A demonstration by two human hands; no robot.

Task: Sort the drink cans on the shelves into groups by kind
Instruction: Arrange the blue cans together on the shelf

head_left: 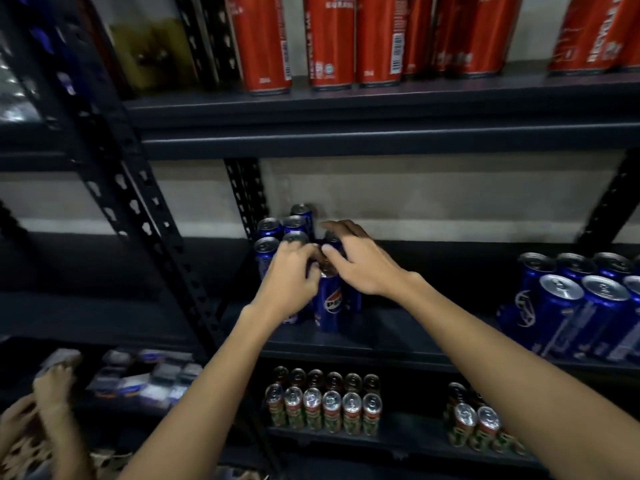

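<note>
Five or so blue cans [282,227] standing close together at the back left of the middle shelf [415,327], tops silver and round. One more blue can [329,301] in front of them, upright, with a round red, white and blue mark on its side. Another bunch of about seven blue cans [575,303] at the right end of the same shelf, well apart. About six tall red cans [332,39] in a row on the top shelf [381,109]. Two bunches of small cans [325,401] on the bottom shelf, twelve on the left, the right ones too blurry to count. Both arms reaching forward. Left hand [289,282] curled round the front blue can near its top. Right hand [360,261] above that can, fingers spread and bent over the can tops, grip not clear.
</note>
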